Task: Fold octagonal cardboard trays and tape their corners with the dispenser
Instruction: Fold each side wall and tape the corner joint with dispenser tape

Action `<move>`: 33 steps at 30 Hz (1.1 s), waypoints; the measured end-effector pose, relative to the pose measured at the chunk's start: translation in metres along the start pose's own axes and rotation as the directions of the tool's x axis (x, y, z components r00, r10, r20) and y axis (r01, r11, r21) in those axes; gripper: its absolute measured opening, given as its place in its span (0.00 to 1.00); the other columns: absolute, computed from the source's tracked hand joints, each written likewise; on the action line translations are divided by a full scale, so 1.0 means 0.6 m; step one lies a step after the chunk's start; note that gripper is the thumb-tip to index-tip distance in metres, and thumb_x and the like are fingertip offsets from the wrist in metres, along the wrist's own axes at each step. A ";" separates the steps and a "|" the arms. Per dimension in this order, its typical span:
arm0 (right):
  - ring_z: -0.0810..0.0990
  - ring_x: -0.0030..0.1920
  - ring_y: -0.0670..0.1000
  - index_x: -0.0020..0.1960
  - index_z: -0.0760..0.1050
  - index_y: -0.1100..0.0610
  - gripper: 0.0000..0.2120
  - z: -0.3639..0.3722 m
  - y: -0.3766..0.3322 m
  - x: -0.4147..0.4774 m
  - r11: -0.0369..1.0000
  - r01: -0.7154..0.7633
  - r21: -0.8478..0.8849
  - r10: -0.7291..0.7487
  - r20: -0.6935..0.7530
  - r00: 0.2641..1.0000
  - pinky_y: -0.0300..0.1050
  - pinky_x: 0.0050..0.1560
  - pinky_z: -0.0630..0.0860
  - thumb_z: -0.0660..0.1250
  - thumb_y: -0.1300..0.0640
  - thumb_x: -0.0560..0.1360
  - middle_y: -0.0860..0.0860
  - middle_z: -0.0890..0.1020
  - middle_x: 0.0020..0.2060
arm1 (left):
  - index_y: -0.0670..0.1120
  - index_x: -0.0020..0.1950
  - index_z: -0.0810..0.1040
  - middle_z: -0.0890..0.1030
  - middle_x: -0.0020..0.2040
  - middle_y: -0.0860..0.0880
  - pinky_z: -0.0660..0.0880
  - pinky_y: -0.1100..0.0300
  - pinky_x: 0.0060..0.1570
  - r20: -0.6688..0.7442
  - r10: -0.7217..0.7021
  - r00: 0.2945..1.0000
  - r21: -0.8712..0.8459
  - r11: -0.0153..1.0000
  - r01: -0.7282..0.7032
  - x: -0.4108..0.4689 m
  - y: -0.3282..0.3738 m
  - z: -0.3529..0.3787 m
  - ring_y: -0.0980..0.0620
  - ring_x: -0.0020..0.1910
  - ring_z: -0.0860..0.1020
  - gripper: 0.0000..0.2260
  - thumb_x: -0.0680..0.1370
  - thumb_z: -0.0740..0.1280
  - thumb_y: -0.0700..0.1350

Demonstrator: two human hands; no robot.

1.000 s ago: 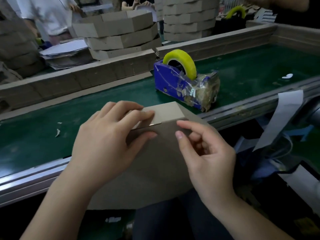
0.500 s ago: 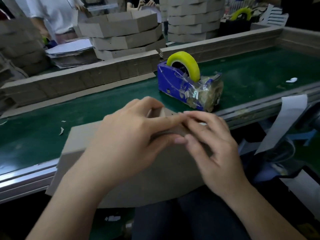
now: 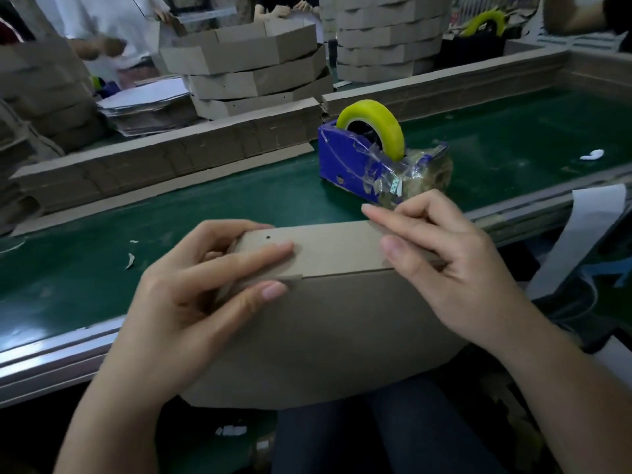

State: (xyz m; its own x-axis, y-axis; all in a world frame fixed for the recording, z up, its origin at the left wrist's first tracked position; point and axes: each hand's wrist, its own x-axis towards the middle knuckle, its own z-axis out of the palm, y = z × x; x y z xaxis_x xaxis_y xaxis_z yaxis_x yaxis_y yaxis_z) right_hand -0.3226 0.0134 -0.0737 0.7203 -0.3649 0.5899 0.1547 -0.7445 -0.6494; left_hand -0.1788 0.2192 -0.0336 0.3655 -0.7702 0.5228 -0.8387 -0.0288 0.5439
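**Q:** Where is the tray relative to the fingers?

**A:** The tray (image 3: 325, 323) is held over the person's lap, and its upper edge overlaps the near rail of the green surface (image 3: 205, 206). One side flap is folded along the top. The left hand (image 3: 191, 295) grips the flap's left corner. Its fingers (image 3: 273, 249) curl round the fold, with the index finger flat on the flap and the thumb pressing the panel below the crease. The right hand (image 3: 455, 268) pinches the flap's right corner between thumb and index finger.

**Q:** What are the material and shape?

**A:** Plain brown cardboard, matt and smooth, with straight creases and angled edges. There is a small round hole in the flap near the left index finger.

**Q:** What surrounds it, and what obstructs the view?

**A:** The tape dispenser (image 3: 355, 162) stands on the surface just beyond the right hand. Its blue body is wrapped in clear tape and carries a yellow-green tape roll (image 3: 372, 121). The right index fingertip overlaps its front end. A low cardboard wall (image 3: 164, 162) runs along the far side. Behind it stand stacks of folded trays (image 3: 253, 70) and a pile of flat sheets (image 3: 147, 104). Small scraps (image 3: 129, 261) lie on the surface.
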 end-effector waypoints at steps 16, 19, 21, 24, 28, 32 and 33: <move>0.73 0.52 0.48 0.47 0.80 0.50 0.11 -0.101 0.122 0.161 0.845 -0.489 -0.216 0.437 -0.249 0.864 0.43 0.51 0.65 0.62 0.46 0.78 0.49 0.75 0.51 | 0.59 0.63 0.79 0.80 0.57 0.50 0.74 0.51 0.48 0.184 0.101 0.978 0.370 0.914 -0.164 0.047 0.009 0.029 0.48 0.52 0.77 0.16 0.79 0.58 0.58; 0.73 0.46 0.48 0.44 0.80 0.46 0.13 -0.102 0.156 0.199 0.762 -0.614 -0.207 0.630 0.020 0.776 0.46 0.43 0.66 0.61 0.41 0.78 0.44 0.78 0.48 | 0.58 0.63 0.79 0.80 0.56 0.50 0.75 0.50 0.48 0.181 0.104 0.978 0.366 0.916 -0.165 0.045 0.011 0.031 0.47 0.52 0.78 0.16 0.79 0.59 0.58; 0.72 0.43 0.50 0.44 0.82 0.48 0.13 -0.103 0.161 0.208 0.735 -0.649 -0.194 0.671 0.069 0.739 0.45 0.40 0.66 0.65 0.40 0.75 0.47 0.80 0.46 | 0.58 0.62 0.79 0.80 0.56 0.49 0.75 0.49 0.47 0.172 0.111 0.979 0.360 0.918 -0.167 0.045 0.012 0.031 0.46 0.51 0.78 0.16 0.79 0.59 0.57; 0.68 0.43 0.52 0.44 0.84 0.52 0.11 -0.112 0.150 0.216 0.717 -0.686 -0.123 0.696 0.087 0.712 0.46 0.40 0.64 0.71 0.45 0.71 0.53 0.78 0.46 | 0.57 0.62 0.80 0.80 0.56 0.49 0.75 0.48 0.46 0.164 0.115 0.980 0.361 0.917 -0.168 0.045 0.010 0.031 0.45 0.50 0.78 0.16 0.79 0.59 0.57; 0.65 0.37 0.46 0.31 0.83 0.53 0.10 -0.116 0.140 0.219 0.660 -0.744 0.105 0.732 0.131 0.669 0.40 0.36 0.65 0.72 0.54 0.71 0.47 0.79 0.39 | 0.58 0.62 0.79 0.80 0.56 0.50 0.74 0.51 0.46 0.159 0.113 0.981 0.373 0.913 -0.166 0.045 0.009 0.031 0.46 0.50 0.78 0.16 0.79 0.59 0.57; 0.65 0.36 0.43 0.33 0.83 0.54 0.08 -0.119 0.137 0.221 0.512 -0.795 0.325 0.793 0.176 0.583 0.38 0.42 0.69 0.72 0.55 0.71 0.46 0.73 0.38 | 0.58 0.62 0.79 0.80 0.56 0.50 0.74 0.51 0.47 0.156 0.121 0.980 0.374 0.911 -0.172 0.044 0.010 0.032 0.46 0.50 0.78 0.16 0.78 0.59 0.57; 0.65 0.33 0.42 0.36 0.82 0.54 0.06 -0.121 0.133 0.222 0.482 -0.795 0.369 0.797 0.192 0.573 0.39 0.43 0.69 0.71 0.55 0.71 0.46 0.70 0.37 | 0.58 0.62 0.79 0.80 0.57 0.50 0.74 0.51 0.47 0.155 0.121 0.980 0.373 0.912 -0.172 0.044 0.010 0.032 0.46 0.50 0.78 0.16 0.78 0.59 0.57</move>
State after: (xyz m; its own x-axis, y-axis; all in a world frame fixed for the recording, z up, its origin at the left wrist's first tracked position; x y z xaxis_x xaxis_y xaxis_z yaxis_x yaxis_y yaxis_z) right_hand -0.2637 -0.1352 -0.0120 0.6656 -0.6951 -0.2718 -0.2484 0.1370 -0.9589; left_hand -0.1820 0.1862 -0.0290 0.1941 -0.8572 0.4769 -0.9780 -0.1315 0.1617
